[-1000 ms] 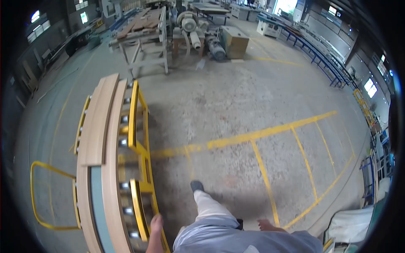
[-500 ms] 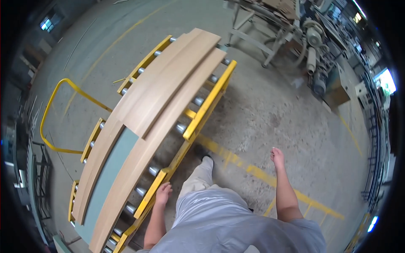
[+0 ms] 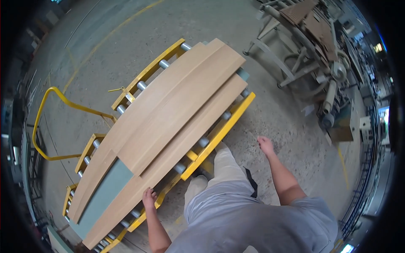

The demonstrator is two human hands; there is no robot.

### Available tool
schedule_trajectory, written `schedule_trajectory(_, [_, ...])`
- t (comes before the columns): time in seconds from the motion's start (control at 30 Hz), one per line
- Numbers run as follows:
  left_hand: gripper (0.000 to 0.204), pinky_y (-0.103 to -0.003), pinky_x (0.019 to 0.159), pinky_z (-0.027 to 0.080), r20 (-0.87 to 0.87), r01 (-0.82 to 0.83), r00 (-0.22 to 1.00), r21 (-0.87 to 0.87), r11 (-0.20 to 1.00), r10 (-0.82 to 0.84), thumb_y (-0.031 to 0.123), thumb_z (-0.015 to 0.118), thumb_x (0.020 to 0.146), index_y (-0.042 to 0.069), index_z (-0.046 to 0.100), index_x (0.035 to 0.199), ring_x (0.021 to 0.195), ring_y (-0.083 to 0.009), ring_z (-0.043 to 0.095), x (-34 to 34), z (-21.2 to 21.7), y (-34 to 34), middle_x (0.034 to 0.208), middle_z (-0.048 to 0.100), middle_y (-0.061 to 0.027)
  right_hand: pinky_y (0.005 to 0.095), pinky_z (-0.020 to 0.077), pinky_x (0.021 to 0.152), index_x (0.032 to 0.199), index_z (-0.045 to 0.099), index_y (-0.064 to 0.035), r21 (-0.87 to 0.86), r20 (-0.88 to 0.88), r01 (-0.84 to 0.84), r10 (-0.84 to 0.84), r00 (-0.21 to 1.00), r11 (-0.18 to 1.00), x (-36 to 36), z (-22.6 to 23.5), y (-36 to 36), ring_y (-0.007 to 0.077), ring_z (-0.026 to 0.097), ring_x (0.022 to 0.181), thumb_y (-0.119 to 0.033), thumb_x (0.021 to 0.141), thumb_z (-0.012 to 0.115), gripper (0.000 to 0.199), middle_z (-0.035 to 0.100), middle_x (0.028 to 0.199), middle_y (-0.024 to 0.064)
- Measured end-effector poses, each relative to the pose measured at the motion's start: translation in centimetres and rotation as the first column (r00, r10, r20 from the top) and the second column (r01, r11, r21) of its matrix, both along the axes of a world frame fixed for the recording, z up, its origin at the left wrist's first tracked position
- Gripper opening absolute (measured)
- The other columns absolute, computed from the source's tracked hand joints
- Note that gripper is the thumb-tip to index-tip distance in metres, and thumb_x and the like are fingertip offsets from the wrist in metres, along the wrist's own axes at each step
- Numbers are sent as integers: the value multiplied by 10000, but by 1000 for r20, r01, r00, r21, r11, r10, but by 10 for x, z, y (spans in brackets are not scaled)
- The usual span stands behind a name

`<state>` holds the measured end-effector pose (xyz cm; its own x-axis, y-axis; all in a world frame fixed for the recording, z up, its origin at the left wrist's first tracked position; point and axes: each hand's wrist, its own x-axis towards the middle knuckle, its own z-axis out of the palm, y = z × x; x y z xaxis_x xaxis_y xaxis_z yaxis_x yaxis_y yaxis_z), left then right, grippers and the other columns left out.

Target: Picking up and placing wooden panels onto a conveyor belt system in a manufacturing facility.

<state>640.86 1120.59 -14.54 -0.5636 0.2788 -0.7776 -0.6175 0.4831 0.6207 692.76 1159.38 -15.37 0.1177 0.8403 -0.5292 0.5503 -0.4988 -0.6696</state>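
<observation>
Long wood-grain boards point(image 3: 181, 99) lie on a yellow roller cart point(image 3: 219, 137) to my left and ahead. Some overlap, and a green-grey panel point(image 3: 110, 183) shows beneath them. My left hand point(image 3: 149, 198) hangs at the near edge of the lowest board, fingers loosely bent and apart, holding nothing; whether it touches the board I cannot tell. Out over the floor on the right, my right hand point(image 3: 265, 145) is loosely closed with nothing visible in it.
The cart's yellow tube handle point(image 3: 38, 126) sticks out on its far left side. Metal rollers point(image 3: 164, 64) show along both edges. A machine on a metal frame point(image 3: 270, 40) stands at the far right, with brown boards on top. Yellow lines mark the concrete floor.
I have stepped forward along the cart, so the boards and cart sit nearer and lower. My left hand now overlaps the board's edge; my right hand has swung slightly forward.
</observation>
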Motion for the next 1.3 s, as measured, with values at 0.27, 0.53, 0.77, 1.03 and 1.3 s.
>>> schedule_trajectory(0.27, [367,-275,667,459,42,-93,993,-329,940,112,307,558,893,86,546,1185,779,-112,552,119,37,85,862,565,-4,366,447,860,1074,596,22,354,142,-394,368,919,848,-130,-18,323,309,590,970,-267,859,565,361,618,1041,197])
schedule_trajectory(0.53, [406,-285,909,419,53,238,970,-427,872,-239,260,557,891,-5,541,1197,1028,-185,565,143,55,147,1117,614,-128,446,382,945,1233,475,-4,401,728,-722,282,625,564,-176,-53,501,403,467,1110,-366,877,506,509,502,1193,243])
schedule_trajectory(0.77, [335,-285,846,456,-262,-24,957,-493,870,-122,218,566,865,28,589,1140,945,-176,606,80,48,190,1012,652,-128,470,382,940,1310,412,-10,290,668,-650,338,663,702,-225,-42,515,437,463,1125,-491,903,414,630,507,1218,251])
schedule_trajectory(1.03, [576,-328,890,434,-661,-394,750,-465,793,-15,340,615,818,-15,473,1249,1003,-243,571,-96,-29,168,1090,600,-178,445,423,845,1131,556,49,294,525,-585,384,759,755,-234,-59,528,421,549,1002,-518,913,370,635,603,1050,254])
schedule_trajectory(1.3, [744,-333,962,360,-260,-418,906,-439,795,333,608,511,830,-31,535,1210,1139,-226,490,-190,-49,205,1211,560,-138,448,382,902,1167,540,13,213,547,-545,363,754,811,-215,-66,539,407,495,1073,-557,911,331,659,544,1143,234])
